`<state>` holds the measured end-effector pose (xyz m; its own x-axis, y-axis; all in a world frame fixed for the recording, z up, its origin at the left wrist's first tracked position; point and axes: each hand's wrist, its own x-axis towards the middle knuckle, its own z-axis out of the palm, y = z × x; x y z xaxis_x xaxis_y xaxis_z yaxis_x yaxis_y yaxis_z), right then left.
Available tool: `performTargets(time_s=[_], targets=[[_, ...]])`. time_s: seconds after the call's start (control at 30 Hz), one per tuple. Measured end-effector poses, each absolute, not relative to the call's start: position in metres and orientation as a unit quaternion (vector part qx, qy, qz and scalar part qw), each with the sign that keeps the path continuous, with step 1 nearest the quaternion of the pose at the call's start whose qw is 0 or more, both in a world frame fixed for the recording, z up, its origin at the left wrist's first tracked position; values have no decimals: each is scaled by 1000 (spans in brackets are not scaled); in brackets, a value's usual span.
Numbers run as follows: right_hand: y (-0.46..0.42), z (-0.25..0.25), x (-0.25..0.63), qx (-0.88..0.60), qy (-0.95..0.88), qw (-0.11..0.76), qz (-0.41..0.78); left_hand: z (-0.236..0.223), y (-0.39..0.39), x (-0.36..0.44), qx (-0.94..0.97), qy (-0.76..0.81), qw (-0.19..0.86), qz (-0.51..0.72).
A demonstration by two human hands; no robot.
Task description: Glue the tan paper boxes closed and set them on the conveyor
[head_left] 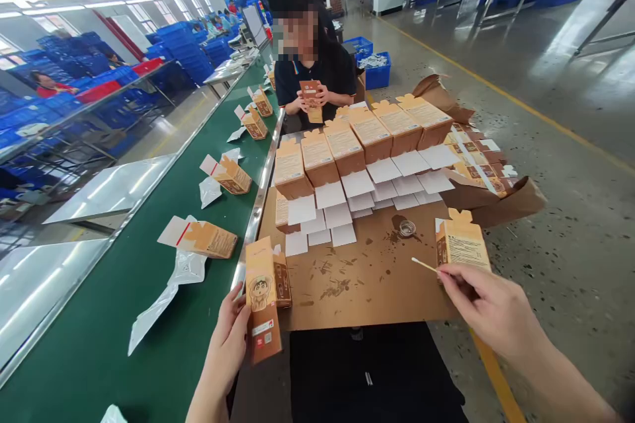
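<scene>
Your left hand (225,344), fingers closed, clamps a printed carton (260,301) at 7 o'clock; your right hand (489,307) pinches a wooden stick (424,266) at 4 o'clock; 6 upright cartons (362,142) stand at 12 o'clock.

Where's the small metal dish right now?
In the head view, the small metal dish sits on the stained cardboard sheet, just below the white flaps, left of the carton near the right hand.

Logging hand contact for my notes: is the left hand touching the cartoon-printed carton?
Touching: the head view shows the left hand gripping the cartoon-printed carton along its edge.
</scene>
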<state>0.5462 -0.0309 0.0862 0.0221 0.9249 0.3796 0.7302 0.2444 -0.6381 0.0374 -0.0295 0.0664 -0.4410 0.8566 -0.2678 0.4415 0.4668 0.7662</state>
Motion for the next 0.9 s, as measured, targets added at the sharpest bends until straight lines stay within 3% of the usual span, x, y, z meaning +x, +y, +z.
performTargets(time_s=[0.23, 0.43, 0.53, 0.63, 0.77, 0.9], targets=[[57, 113, 563, -663, -725, 137, 126, 71, -5, 68, 530, 805, 65, 258], [103, 98, 548, -647, -752, 45, 117, 69, 19, 111, 544, 812, 143, 153], [107, 96, 550, -638, -759, 42, 121, 65, 12, 95, 522, 797, 198, 231], [97, 104, 561, -639, -755, 76, 125, 64, -15, 64, 407, 739, 320, 430], [57, 115, 565, -623, -740, 202, 154, 54, -51, 46, 234, 638, 494, 543], [12, 104, 522, -538, -739, 331, 234, 27, -38, 70, 272, 576, 525, 564]])
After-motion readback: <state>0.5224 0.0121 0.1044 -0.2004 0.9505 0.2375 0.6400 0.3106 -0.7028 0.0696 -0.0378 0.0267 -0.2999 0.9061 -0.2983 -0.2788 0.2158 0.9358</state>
